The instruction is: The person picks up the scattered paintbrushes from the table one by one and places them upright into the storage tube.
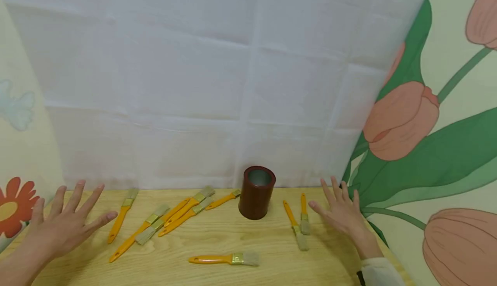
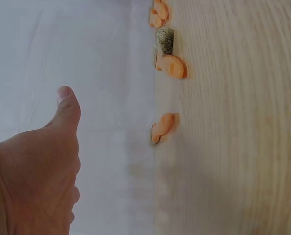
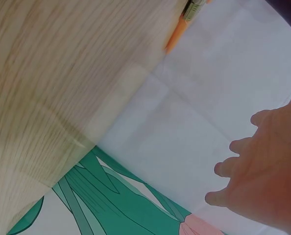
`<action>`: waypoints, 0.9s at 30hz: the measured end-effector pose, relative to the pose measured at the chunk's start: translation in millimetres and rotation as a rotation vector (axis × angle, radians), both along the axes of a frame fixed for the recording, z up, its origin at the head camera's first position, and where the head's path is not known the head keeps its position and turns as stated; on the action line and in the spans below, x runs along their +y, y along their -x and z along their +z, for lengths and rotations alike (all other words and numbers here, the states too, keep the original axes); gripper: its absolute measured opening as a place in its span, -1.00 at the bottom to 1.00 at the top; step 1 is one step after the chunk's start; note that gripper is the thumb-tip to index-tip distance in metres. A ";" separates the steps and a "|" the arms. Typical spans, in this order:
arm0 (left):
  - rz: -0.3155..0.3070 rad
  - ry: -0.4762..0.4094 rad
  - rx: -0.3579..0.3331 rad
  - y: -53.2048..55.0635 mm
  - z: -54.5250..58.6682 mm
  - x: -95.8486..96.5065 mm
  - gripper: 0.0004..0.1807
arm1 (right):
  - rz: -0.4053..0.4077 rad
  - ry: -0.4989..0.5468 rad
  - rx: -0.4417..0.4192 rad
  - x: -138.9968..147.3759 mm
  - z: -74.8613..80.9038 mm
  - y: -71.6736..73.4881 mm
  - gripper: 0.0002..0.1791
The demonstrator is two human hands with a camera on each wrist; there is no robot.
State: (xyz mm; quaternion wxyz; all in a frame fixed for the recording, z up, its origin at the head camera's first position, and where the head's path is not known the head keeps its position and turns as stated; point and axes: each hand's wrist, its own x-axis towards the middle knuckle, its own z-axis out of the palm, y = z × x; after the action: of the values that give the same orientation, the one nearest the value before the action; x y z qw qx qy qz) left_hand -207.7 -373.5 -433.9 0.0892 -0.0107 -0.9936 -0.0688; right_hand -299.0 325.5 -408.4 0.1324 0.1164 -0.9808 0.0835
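Observation:
My left hand [image 1: 64,227] is spread at the table's left side, palm down and holding nothing. The paintbrush [image 1: 119,222] with an orange handle lies nearest to it. Several more such paintbrushes [image 1: 179,221] lie partly overlapping farther right. At the right, my right hand [image 1: 343,215] has its fingers apart and grips nothing. Beside it lie a small paintbrush [image 1: 303,208] and a longer paintbrush [image 1: 291,215], bristles toward me. A dark red cylindrical holder [image 1: 254,199] stands upright near the back edge, its visible inside bare. One paintbrush [image 1: 213,259] lies crosswise in front.
The light wood table [image 1: 283,273] meets a creased white cloth [image 1: 186,83] hanging behind it. Walls with painted flowers stand on both sides, a large pink tulip [image 1: 404,122] at the right and a red flower [image 1: 13,210] at the left.

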 end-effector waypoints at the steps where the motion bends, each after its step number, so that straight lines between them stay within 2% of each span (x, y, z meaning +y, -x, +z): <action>1: 0.001 -0.005 -0.001 0.0 0.3 0.4 0.17 | -0.001 0.001 0.002 -0.2 0.1 -0.3 0.03; 9: -0.032 -0.030 -0.042 1.8 0.2 2.2 0.16 | 0.021 0.033 0.027 -8.6 2.4 -3.7 -0.03; 12: -0.036 -0.062 -0.056 3.0 -2.0 4.7 0.15 | 0.049 0.091 0.058 -17.4 3.1 -5.5 -0.08; 14: -0.040 -0.082 -0.064 2.0 -5.2 6.4 0.11 | 0.088 0.173 0.074 -28.1 3.2 -6.3 -0.14; 17: -0.050 -0.127 -0.071 1.8 -7.8 11.4 0.03 | 0.162 0.372 0.049 -50.1 4.4 -7.3 -0.25; 21: -0.077 -0.163 -0.075 1.9 -9.6 20.2 0.01 | 0.243 0.623 -0.055 -86.4 9.8 -5.8 -0.30; 24: -0.091 -0.169 -0.078 2.4 -12.4 28.4 0.03 | 0.291 0.751 -0.118 -110.9 12.6 -0.4 -0.28; 27: -0.099 -0.178 -0.085 3.5 -17.4 35.3 0.02 | 0.315 0.876 -0.186 -127.8 9.0 6.7 -0.27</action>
State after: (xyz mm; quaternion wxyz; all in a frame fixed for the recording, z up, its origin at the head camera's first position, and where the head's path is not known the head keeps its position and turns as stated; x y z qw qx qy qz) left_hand -211.2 -338.2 -451.3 0.0442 -0.0487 -0.9847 -0.1615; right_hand -305.7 197.7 -399.4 0.0662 0.1891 -0.8314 0.5183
